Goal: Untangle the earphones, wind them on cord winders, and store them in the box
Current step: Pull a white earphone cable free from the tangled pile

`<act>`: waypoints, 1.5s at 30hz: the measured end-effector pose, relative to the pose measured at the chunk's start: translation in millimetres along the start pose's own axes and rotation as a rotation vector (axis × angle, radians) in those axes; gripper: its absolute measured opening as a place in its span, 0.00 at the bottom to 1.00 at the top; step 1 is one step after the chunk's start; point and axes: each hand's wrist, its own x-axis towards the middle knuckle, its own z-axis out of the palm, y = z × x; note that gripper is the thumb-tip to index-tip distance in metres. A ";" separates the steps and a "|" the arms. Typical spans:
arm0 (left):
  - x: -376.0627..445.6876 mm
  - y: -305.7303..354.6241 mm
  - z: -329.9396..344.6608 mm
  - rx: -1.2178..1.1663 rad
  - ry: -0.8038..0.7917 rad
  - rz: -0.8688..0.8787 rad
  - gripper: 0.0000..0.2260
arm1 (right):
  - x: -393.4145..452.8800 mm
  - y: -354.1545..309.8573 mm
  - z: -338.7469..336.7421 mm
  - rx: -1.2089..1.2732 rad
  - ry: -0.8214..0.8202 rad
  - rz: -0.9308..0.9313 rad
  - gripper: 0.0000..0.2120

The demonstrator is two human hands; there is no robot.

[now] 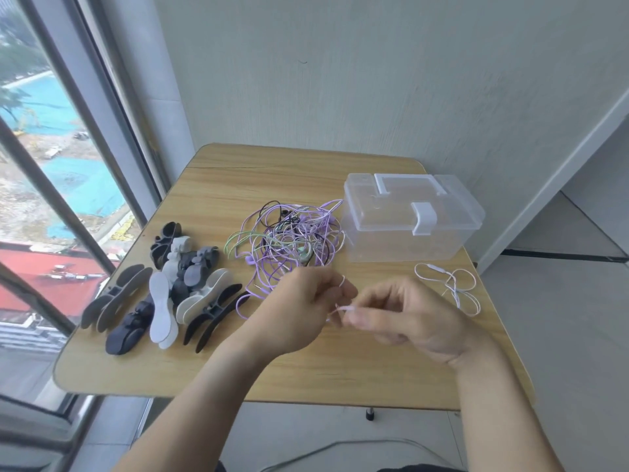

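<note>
Wooden bench (pixel 306 376) stood by window (pixel 51 165) and grey wall (closed box (pixel 408 223) on it); left hand (pixel 292 315) and right hand (pixel 418 321) both pinched a white cord (pixel 342 310).

Bright, soft daylight from window (pixel 51 165) left of hands; faint shadows; right hand (pixel 408 318) motion-blurred; wide-angle edges bowed.

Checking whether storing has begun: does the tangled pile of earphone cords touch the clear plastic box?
Touching. In the head view, purple loops of the tangled pile run up against the left wall of the closed clear box, with no table showing between them.
</note>
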 end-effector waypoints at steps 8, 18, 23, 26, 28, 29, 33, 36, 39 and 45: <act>0.9 9.6 -11.0 -0.355 -0.077 -0.268 0.10 | 7.5 14.1 -15.3 -0.030 0.444 0.064 0.09; -2.3 17.7 -21.6 -1.082 -0.137 -0.202 0.12 | 9.9 14.7 -9.8 -0.119 0.335 0.029 0.07; 2.5 15.2 -22.3 -1.177 0.124 -0.124 0.10 | 20.1 19.2 5.4 -0.347 0.192 0.056 0.09; 2.8 15.1 -23.9 -1.213 0.202 -0.109 0.07 | 26.1 18.1 10.8 -0.461 0.166 0.056 0.09; 2.7 14.7 -22.8 -1.214 0.229 -0.106 0.07 | 27.5 15.3 15.0 -0.479 0.141 0.047 0.09; 2.3 14.0 -22.9 -1.203 0.231 -0.097 0.07 | 27.4 13.1 17.4 -0.474 0.128 0.044 0.09; 0.1 7.7 -21.1 -0.721 0.252 -0.042 0.09 | 20.5 0.8 24.2 -0.454 0.040 0.014 0.09; -0.4 -0.2 -15.2 -0.280 0.213 0.005 0.13 | 10.8 -15.1 21.9 -0.329 0.033 -0.082 0.09; -2.2 3.5 -12.0 -0.192 -0.049 -0.032 0.14 | 5.6 -24.0 10.8 -0.176 0.167 -0.142 0.12; -0.8 13.3 -18.8 -0.692 -0.173 -0.226 0.07 | 8.8 -9.7 -9.4 -0.149 0.485 -0.121 0.09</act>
